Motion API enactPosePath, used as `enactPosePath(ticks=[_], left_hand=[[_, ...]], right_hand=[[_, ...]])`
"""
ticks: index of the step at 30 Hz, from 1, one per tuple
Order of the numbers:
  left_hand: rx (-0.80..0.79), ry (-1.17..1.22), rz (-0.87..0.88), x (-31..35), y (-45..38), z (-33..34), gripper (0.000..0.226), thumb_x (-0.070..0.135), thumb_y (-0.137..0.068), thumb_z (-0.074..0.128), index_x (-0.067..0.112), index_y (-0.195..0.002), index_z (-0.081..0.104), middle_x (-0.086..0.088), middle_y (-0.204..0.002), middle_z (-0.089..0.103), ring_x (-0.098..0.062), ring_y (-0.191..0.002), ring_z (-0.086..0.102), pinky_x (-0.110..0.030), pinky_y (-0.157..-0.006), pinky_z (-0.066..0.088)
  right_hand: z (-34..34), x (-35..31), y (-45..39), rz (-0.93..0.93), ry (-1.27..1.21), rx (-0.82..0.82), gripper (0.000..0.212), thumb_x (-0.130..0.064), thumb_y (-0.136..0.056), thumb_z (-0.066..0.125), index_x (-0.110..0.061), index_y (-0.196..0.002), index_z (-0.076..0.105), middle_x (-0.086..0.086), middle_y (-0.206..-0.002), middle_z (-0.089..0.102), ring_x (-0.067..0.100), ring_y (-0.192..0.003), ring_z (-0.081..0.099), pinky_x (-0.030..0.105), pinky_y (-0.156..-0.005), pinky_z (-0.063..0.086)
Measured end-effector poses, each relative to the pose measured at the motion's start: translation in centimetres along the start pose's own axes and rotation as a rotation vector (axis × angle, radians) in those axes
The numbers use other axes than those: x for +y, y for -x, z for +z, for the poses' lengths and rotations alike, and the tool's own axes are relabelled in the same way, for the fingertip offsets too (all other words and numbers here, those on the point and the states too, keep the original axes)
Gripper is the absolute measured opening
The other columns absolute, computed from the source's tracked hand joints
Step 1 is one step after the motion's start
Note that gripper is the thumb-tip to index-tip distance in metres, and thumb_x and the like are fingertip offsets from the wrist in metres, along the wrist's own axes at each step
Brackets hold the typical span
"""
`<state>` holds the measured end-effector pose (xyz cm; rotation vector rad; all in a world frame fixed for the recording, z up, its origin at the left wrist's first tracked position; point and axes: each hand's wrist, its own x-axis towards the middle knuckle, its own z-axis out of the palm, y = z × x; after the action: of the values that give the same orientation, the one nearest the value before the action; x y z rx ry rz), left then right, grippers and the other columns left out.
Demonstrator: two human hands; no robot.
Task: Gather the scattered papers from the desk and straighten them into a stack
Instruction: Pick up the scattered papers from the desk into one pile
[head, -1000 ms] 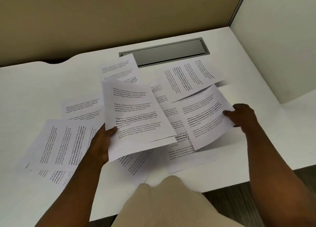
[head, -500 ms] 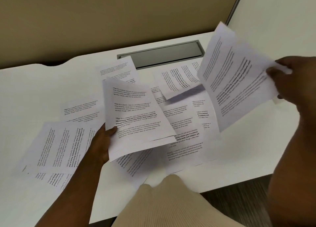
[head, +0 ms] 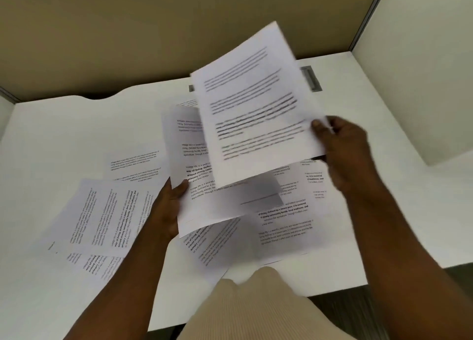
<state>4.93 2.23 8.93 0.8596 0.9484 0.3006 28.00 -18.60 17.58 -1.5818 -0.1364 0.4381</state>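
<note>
My left hand [head: 167, 209] grips a small bundle of printed sheets [head: 204, 201] by its left edge, held above the white desk [head: 64, 134]. My right hand [head: 343, 147] pinches one printed sheet [head: 256, 104] at its right edge; the sheet is blurred and hangs over the upper part of the bundle. Several loose printed papers lie scattered on the desk: an overlapping group at the left [head: 102, 216], one behind it [head: 135, 163], and more at the centre and right [head: 289, 224], partly hidden under the held sheets.
A grey cable slot [head: 311, 78] is set in the desk's back, mostly hidden by the lifted sheet. Beige partition walls close off the back and right. My beige-clad lap [head: 256, 309] is at the desk's front edge.
My right hand picked one sheet up off the desk at the right, raised it, and has swung it leftward over the bundle in my left hand. The left hand has barely moved.
</note>
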Motion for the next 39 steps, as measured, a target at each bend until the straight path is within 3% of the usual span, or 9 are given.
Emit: enactPosePath(ticks=[2,6,12,17,22,28,30,33,39], left_hand=[[-0.023,0.007,0.004,0.1,0.0,0.2,0.035,0.023,-0.098,0.052,0.03,-0.133,0.056,-0.004,-0.116,0.072,-0.03,-0.101,0.069,-0.053,-0.072,0.058],[-0.113,0.006,0.037,0.3,-0.3,0.0,0.037,0.031,-0.099,0.052,0.027,-0.136,0.055,-0.009,-0.131,0.064,-0.034,-0.12,0.06,-0.06,-0.1,0.045],[-0.156,0.127,-0.076,0.8,0.3,0.1,0.045,0.046,-0.098,0.046,0.017,-0.127,0.064,-0.011,-0.115,0.071,-0.031,-0.098,0.07,-0.045,-0.078,0.06],[-0.156,0.107,-0.058,0.7,0.2,-0.3,0.04,0.044,-0.101,0.041,0.019,-0.121,0.065,-0.01,-0.111,0.073,-0.029,-0.094,0.072,-0.041,-0.068,0.059],[0.02,0.018,-0.101,0.3,-1.2,-1.6,0.055,0.058,-0.095,0.038,0.025,-0.134,0.057,-0.009,-0.126,0.067,-0.032,-0.114,0.064,-0.051,-0.096,0.051],[0.456,-0.269,-0.185,-2.0,-2.7,-4.9,0.013,0.017,-0.093,0.064,0.006,-0.097,0.062,-0.013,-0.085,0.064,-0.023,-0.067,0.059,-0.028,-0.06,0.051],[0.559,-0.35,-0.293,-3.9,-2.9,-5.8,0.027,0.016,-0.078,0.079,-0.002,-0.09,0.062,-0.021,-0.086,0.062,-0.028,-0.074,0.062,-0.027,-0.063,0.055],[0.65,-0.582,-0.41,-6.4,-3.1,-6.1,0.105,0.037,-0.044,0.091,-0.005,-0.13,0.047,-0.029,-0.131,0.051,-0.042,-0.118,0.053,-0.05,-0.097,0.05],[0.694,-0.833,-0.44,-6.8,-1.9,-3.7,0.127,0.035,-0.062,0.091,0.001,-0.149,0.006,-0.028,-0.151,0.017,-0.041,-0.137,0.031,-0.048,-0.112,0.034]], right_hand=[[1.9,1.9,0.5,0.137,-0.057,-0.055,0.014,-0.016,-0.09,0.064,-0.01,-0.102,0.067,0.006,-0.096,0.071,0.015,-0.076,0.067,0.025,-0.053,0.053],[4.4,4.7,1.5,0.179,0.179,-0.105,0.006,-0.022,-0.091,0.064,-0.021,-0.085,0.065,-0.005,-0.089,0.07,0.007,-0.075,0.064,0.017,-0.057,0.048],[5.7,7.8,1.7,0.343,0.221,-0.24,0.021,-0.021,-0.089,0.064,-0.018,-0.109,0.057,0.003,-0.112,0.067,0.019,-0.1,0.065,0.035,-0.087,0.055],[5.9,8.8,1.5,0.439,0.13,-0.308,0.04,-0.014,-0.09,0.064,-0.018,-0.128,0.053,0.001,-0.117,0.067,0.02,-0.104,0.066,0.042,-0.094,0.053],[6.1,9.5,1.1,0.424,0.135,-0.318,0.035,-0.006,-0.092,0.06,-0.015,-0.126,0.059,0.005,-0.121,0.067,0.022,-0.105,0.066,0.043,-0.095,0.053],[6.1,10.4,0.5,0.387,0.09,-0.19,0.038,-0.004,-0.091,0.06,-0.015,-0.127,0.058,0.005,-0.121,0.066,0.024,-0.11,0.064,0.045,-0.101,0.049],[6.2,10.7,0.3,0.373,0.076,-0.155,0.037,-0.004,-0.091,0.06,-0.015,-0.126,0.059,0.005,-0.121,0.066,0.024,-0.111,0.063,0.044,-0.102,0.048],[6.2,10.9,0.1,0.369,0.082,-0.121,0.037,-0.006,-0.091,0.06,-0.014,-0.127,0.059,0.006,-0.122,0.065,0.024,-0.111,0.063,0.044,-0.101,0.049],[6.2,11.3,0.3,0.365,0.122,-0.106,0.037,-0.008,-0.092,0.06,-0.015,-0.128,0.058,0.005,-0.123,0.065,0.025,-0.11,0.063,0.046,-0.099,0.05]])
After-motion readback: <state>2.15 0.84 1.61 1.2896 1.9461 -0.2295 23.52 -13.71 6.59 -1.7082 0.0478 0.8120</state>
